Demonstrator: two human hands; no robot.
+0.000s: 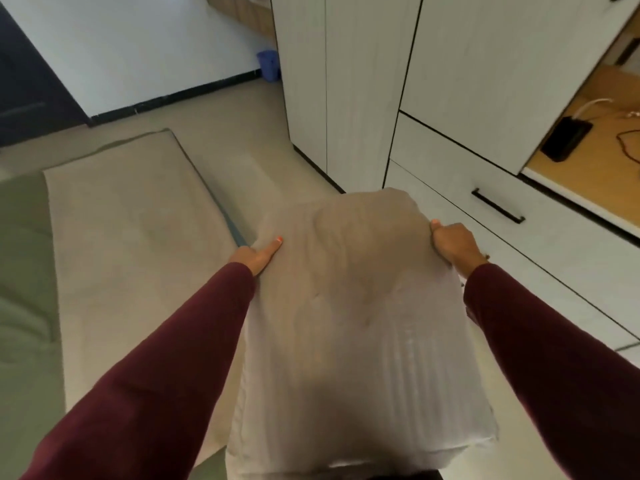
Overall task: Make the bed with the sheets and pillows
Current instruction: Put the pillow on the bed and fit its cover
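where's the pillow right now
In the head view the pillow is lower centre, held up between the left hand and right hand, right of the mattress and left of the white drawers.

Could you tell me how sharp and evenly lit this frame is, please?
Head view: soft throughout, with motion blur smearing the pillow; wide-angle distortion bows the wardrobe edges; lighting is dim and flat, brighter over the desk, with no glare.

Both arms wear long maroon sleeves (pixel 162 358), and the left thumbnail (pixel 279 240) is painted orange.
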